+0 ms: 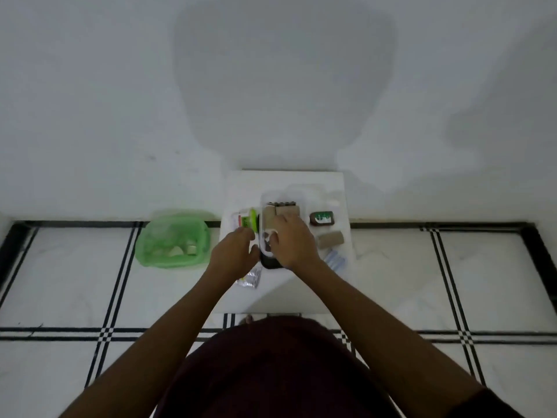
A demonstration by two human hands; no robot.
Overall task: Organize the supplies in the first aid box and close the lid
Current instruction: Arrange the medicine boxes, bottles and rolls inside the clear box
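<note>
Overhead, we reached both hands into the clear first aid box (281, 206) at the middle of the white counter (241, 182). Our right hand (294, 242) lay over the box's near half, fingers curled down onto the supplies; what they gripped we could not tell. Our left hand (233, 254) hovered at the box's left side, fingers loosely bent. A green basket (171, 238) sat on the floor.

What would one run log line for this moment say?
stage: packing | right hand: inside clear plastic first aid box | left hand: at box's left edge | brown bottle: outside | lid: not on
</note>
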